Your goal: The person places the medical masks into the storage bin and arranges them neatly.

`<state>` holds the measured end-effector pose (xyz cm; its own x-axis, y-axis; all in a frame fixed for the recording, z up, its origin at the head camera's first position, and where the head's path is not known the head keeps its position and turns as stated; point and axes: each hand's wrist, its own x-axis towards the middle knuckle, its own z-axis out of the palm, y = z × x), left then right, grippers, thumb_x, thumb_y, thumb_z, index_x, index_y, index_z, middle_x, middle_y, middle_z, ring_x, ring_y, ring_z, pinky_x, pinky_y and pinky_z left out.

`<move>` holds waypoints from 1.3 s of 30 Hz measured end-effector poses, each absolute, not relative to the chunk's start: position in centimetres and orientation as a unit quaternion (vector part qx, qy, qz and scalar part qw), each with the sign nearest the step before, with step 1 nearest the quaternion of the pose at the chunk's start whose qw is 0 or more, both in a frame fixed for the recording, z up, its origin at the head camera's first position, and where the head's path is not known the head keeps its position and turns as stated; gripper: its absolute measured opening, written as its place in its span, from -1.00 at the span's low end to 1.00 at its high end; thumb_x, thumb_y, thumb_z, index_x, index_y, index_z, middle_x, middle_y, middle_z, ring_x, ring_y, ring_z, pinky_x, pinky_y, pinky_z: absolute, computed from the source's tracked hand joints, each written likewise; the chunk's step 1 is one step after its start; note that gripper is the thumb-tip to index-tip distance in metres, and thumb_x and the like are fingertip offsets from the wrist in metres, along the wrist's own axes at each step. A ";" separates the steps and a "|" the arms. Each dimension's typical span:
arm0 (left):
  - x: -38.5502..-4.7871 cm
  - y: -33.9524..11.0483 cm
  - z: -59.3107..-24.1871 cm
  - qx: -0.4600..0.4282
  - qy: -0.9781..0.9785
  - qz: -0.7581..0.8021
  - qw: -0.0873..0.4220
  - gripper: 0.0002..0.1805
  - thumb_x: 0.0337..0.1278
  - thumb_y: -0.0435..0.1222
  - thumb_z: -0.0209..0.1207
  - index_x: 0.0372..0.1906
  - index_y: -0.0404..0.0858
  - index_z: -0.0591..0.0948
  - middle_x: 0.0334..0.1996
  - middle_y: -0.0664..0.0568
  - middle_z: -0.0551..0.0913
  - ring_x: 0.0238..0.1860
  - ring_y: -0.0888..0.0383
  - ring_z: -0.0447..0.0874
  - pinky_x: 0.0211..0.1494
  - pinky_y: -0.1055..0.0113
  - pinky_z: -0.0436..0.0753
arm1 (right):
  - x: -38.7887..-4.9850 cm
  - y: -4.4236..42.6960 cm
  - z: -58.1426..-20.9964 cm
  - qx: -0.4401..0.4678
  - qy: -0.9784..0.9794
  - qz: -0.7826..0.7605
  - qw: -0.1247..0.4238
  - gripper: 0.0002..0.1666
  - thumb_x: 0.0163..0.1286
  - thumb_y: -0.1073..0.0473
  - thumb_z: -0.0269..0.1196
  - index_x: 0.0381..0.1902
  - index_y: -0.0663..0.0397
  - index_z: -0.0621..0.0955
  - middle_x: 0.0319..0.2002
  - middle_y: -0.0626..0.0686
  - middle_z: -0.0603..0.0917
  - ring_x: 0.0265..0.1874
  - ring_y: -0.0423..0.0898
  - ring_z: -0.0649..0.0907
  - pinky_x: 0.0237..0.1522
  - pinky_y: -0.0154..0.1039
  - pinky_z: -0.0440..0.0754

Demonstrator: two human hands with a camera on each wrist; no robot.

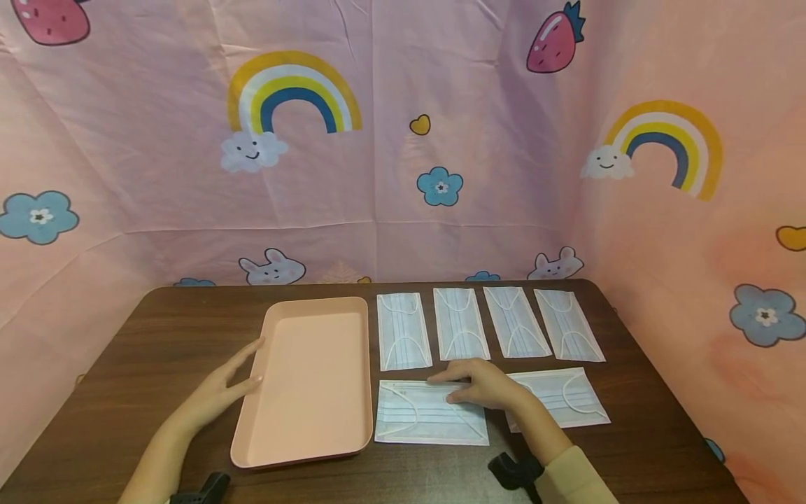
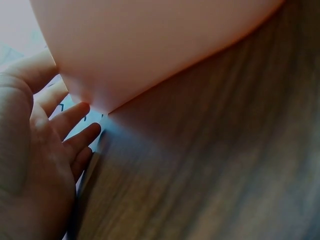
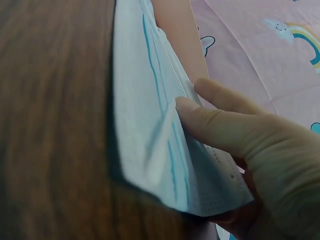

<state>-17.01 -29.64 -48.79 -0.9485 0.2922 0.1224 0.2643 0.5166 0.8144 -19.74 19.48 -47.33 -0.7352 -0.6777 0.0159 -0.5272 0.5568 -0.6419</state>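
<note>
Mask [image 1: 432,418] of interest: flat on the surface [image 1: 434,476], immediately right of the tray [image 1: 308,392], by its near right corner; a narrow gap separates the two.

Right hand [image 1: 480,383]: thumb on the mask's face, index finger at its edge on the side away from the wearer; fingers appear to pinch that edge. Right wrist view shows a fold raised under the thumb.

Left hand [image 1: 217,399]: at the tray's left rim, fingers fairly straight and touching it, not clenched. Pressure on the rim: cannot tell.

Risks, as judged:
1. Shallow pinch. Only the edge seems caught, so the thin sheet could slip out or its pleats pull open.
2. The loose ear loop [image 1: 413,411] on the tray side could snag on the tray's right wall if the mask is moved across it.
3. Tray may slide or tip if the left hand pushes or lifts unevenly, since contact is on one side only.
4. The right forearm passes over the other near-row mask [image 1: 569,399], farther right of the tray; a low sweep could drag it. The back-row masks [image 1: 404,331], right of the tray's far half, lie near the fingers and could be nudged askew.
</note>
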 end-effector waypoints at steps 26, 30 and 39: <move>-16.9 -29.5 -48.8 0.153 0.872 0.465 0.015 -0.26 0.29 -0.24 0.15 0.50 -0.08 0.12 0.44 -0.28 0.06 0.35 -0.49 -0.10 0.12 -0.52 0.01 | -19.2 20.5 -47.2 -0.358 0.815 -0.427 0.159 -0.58 0.17 0.20 0.38 0.04 0.00 0.69 -0.20 -0.15 0.69 -0.29 -0.21 0.55 -0.19 -0.27 0.58; -16.9 -29.5 -48.7 0.151 0.873 0.463 0.015 -0.26 0.28 -0.24 0.15 0.50 -0.08 0.12 0.44 -0.29 0.06 0.34 -0.51 -0.10 0.11 -0.53 0.01 | -19.0 20.5 -46.9 -0.361 0.809 -0.440 0.146 -0.60 0.18 0.18 0.37 0.02 0.05 0.69 -0.20 -0.12 0.69 -0.29 -0.20 0.54 -0.21 -0.28 0.57; -16.9 -29.4 -49.0 0.149 0.873 0.463 0.011 -0.26 0.27 -0.23 0.16 0.50 -0.08 0.14 0.43 -0.28 0.09 0.35 -0.47 -0.07 0.13 -0.51 0.02 | -18.6 21.0 -46.7 -0.354 0.791 -0.485 0.116 -0.61 0.19 0.24 0.38 0.01 0.15 0.69 -0.17 -0.05 0.71 -0.18 -0.14 0.62 -0.15 -0.24 0.59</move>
